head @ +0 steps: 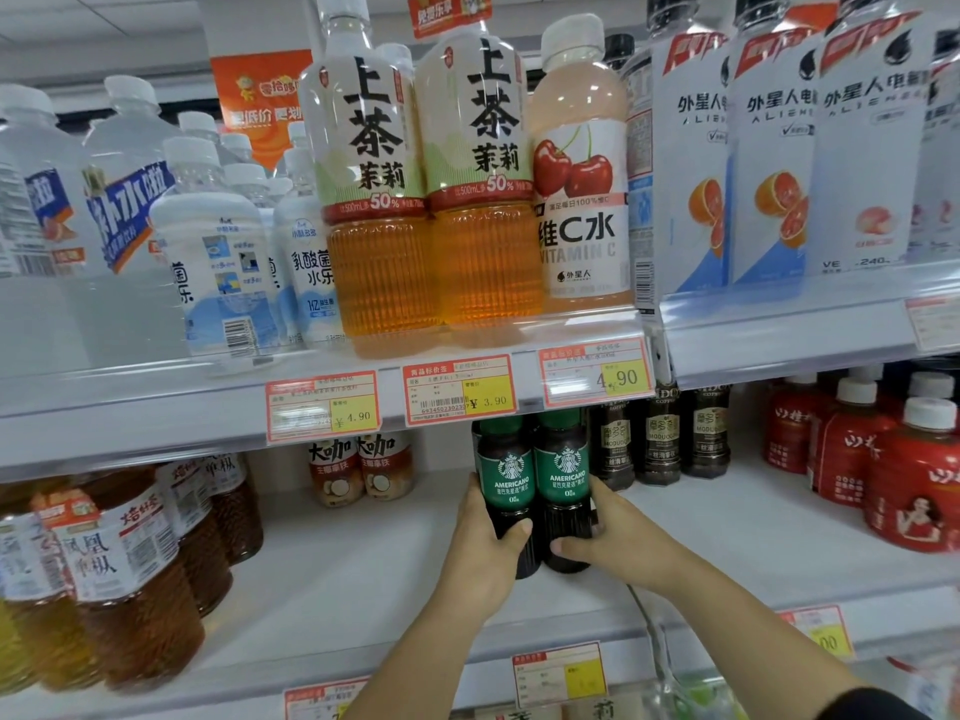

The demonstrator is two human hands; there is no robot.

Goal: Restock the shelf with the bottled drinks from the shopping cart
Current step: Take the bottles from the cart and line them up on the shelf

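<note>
Left hand (488, 543) curled round left Americano bottle (511, 485), thumb across its dark lower body. Right hand (613, 537) grips right Americano bottle (566, 480) same way. Bottles upright, touching, squeezed between our hands over middle shelf (363, 563); bases seated or not, we cannot tell. We'd slide pair straight back, labels out, caps under price tags (460, 389), just left of dark coffee bottles (660, 433).

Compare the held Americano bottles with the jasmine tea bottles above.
The Americano bottles hold near-black liquid; the jasmine tea bottles hold amber. The Americano bottles are gripped by the left hand and right hand; the tea bottles stand untouched. Americano labels are green, tea labels white. Both pairs are upright, side by side.
</note>
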